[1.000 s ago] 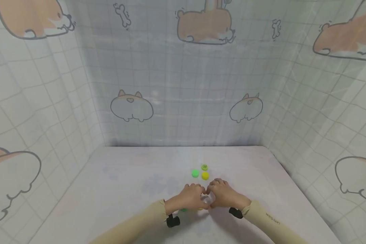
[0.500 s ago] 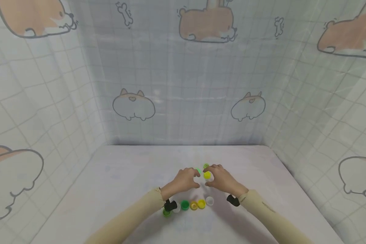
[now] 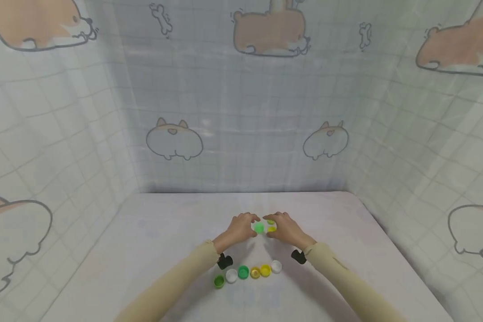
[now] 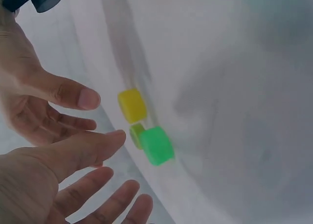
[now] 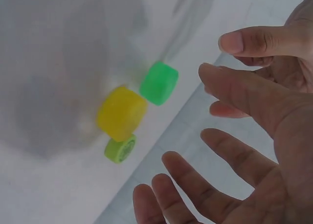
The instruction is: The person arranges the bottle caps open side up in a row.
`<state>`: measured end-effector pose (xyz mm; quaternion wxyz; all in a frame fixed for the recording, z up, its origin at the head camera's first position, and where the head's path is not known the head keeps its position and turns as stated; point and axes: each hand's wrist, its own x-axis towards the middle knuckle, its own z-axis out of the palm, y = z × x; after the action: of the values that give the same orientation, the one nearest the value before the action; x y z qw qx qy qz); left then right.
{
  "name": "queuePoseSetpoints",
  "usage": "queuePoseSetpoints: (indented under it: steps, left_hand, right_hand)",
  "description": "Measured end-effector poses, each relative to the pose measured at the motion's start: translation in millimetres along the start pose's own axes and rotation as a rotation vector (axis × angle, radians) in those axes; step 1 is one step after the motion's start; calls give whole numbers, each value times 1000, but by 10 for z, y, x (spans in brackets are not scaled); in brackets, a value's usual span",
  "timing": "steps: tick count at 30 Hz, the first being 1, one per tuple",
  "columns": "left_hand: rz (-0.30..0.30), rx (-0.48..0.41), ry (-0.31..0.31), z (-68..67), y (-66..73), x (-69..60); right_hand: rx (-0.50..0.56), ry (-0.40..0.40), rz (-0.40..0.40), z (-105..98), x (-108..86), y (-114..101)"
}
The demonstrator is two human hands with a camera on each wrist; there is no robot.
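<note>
A small dark mark (image 3: 340,264) on the right sleeve (image 3: 354,284) may be lettering, but it is too small and creased to read. A raised pattern shows on the flat face of a lime disc (image 5: 121,148); it is too blurred to make out as writing or as a picture.

Six small round cups stand mouth up in a slightly curved row on the pale table (image 3: 177,223), on the person's side of the hands. From the left they are a dark green cup (image 3: 219,281), a white cup (image 3: 231,275), a green cup (image 3: 243,272), a gold cup (image 3: 255,272), a yellow cup (image 3: 265,270) and a whitish cup (image 3: 276,267). The gold cup shows a paler spot at its middle; what that is cannot be told.

Farther out on the table, between and below the hands, sit a bright green piece (image 3: 259,228), a yellow piece (image 3: 271,229) to its right and the lime disc behind the yellow one, all close together. The left hand (image 3: 238,228) hovers beside the green piece, and the right hand (image 3: 285,228) beside the yellow one; both have loosely spread fingers, thumbs apart, and both are free of the pieces
</note>
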<state>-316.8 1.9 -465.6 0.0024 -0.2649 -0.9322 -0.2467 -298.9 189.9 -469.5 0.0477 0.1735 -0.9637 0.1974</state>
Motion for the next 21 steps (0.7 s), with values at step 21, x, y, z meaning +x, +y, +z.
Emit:
queuePoseSetpoints:
  steps: [21]
  left_hand:
    - [-60,-34,-46,263,-276,254]
  right_hand:
    - [25,-86,47,301,343,3]
